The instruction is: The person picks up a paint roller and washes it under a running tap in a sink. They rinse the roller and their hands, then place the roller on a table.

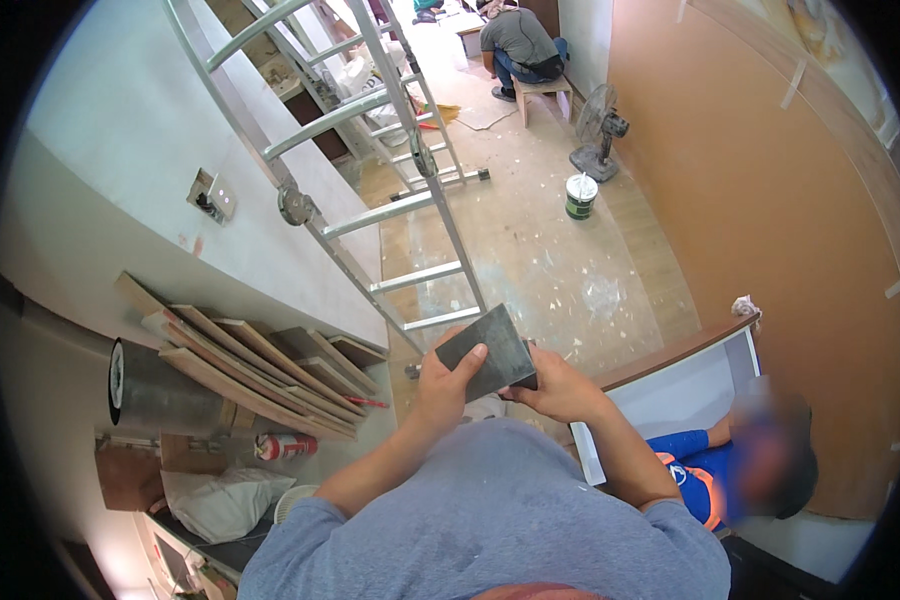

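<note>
In front of my chest I hold a dark grey rectangular sheet (pixel 485 352) that looks like sandpaper, tilted with one corner pointing away from me. My left hand (pixel 448 385) is closed on its left side, thumb pressed flat on the upper face and fingers hidden underneath. At the right edge my right hand (pixel 558 385) is closed too, pinching a darker edge (pixel 530 380) beneath the sheet. Whether that edge is a fold of the same sheet or a separate piece, I cannot tell.
An aluminium ladder (pixel 390 215) stands ahead left. Wooden boards (pixel 260 365) lean on the left wall near a fire extinguisher (pixel 285 446). A bucket (pixel 580 197) and fan (pixel 598 135) stand ahead right. One person (pixel 710 475) is close on my right, another (pixel 520 50) sits far ahead.
</note>
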Demonstrator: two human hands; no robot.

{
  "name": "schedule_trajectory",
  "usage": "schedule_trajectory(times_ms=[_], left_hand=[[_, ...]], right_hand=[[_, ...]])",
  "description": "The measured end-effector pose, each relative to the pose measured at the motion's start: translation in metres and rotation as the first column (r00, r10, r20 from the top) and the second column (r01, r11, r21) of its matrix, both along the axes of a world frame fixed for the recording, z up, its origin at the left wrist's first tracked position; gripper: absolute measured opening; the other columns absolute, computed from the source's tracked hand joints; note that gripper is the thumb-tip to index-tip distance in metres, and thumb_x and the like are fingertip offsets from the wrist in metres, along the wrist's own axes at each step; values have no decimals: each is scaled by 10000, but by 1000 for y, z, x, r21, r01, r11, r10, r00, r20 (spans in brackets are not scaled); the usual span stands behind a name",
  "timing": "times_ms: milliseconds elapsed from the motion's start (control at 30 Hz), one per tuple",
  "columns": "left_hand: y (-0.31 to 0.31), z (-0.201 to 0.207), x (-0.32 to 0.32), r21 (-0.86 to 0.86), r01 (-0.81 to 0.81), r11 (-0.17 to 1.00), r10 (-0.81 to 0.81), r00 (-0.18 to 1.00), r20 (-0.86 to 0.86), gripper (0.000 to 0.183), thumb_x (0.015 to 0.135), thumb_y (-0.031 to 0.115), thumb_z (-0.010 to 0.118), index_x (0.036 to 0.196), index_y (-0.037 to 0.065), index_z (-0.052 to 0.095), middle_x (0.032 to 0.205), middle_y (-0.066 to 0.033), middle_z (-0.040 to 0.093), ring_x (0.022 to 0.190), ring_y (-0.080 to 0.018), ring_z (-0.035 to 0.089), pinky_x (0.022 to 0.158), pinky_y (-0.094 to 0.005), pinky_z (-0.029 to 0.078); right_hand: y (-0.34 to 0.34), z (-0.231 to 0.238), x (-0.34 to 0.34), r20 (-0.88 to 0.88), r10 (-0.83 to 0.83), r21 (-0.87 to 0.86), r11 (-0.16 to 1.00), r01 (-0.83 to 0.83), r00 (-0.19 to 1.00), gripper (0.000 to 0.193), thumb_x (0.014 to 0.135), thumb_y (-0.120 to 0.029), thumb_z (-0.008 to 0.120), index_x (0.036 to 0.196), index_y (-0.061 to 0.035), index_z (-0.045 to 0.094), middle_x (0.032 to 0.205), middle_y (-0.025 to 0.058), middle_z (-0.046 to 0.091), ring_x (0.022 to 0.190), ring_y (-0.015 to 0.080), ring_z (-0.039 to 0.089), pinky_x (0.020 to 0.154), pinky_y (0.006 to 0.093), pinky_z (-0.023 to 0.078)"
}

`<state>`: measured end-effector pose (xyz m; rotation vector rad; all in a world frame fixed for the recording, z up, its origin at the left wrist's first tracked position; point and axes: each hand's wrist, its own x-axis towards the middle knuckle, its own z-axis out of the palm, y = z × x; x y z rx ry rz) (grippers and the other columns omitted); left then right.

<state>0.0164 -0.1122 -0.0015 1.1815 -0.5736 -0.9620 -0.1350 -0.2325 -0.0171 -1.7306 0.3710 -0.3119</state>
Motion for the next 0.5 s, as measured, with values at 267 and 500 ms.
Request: schedule_trajectory(times_ms=[267, 500], left_hand=[[-68, 19, 93, -83, 60, 995, -76, 975, -207, 281, 966, 160, 609, 1186, 1, 537, 1003, -105, 659, 843, -199, 693, 649, -369, 618], [-123, 22, 153, 11, 221, 975, -192, 869, -457, 298, 961, 196, 630, 1202, 54, 526, 1033, -86, 646, 873, -190, 678, 677, -375, 600]], right_hand=[[-77, -7, 28, -61, -334, 57, 940, 338, 941, 418, 771, 21, 706, 1174, 33, 594, 1037, 185, 663, 963, 222, 651, 868, 336, 503], [-133, 5, 55, 143, -601, 315, 781, 539, 786, 549, 765, 18, 750, 1274, -12, 546, 1066, 81, 665, 981, 165, 644, 883, 308, 509]])
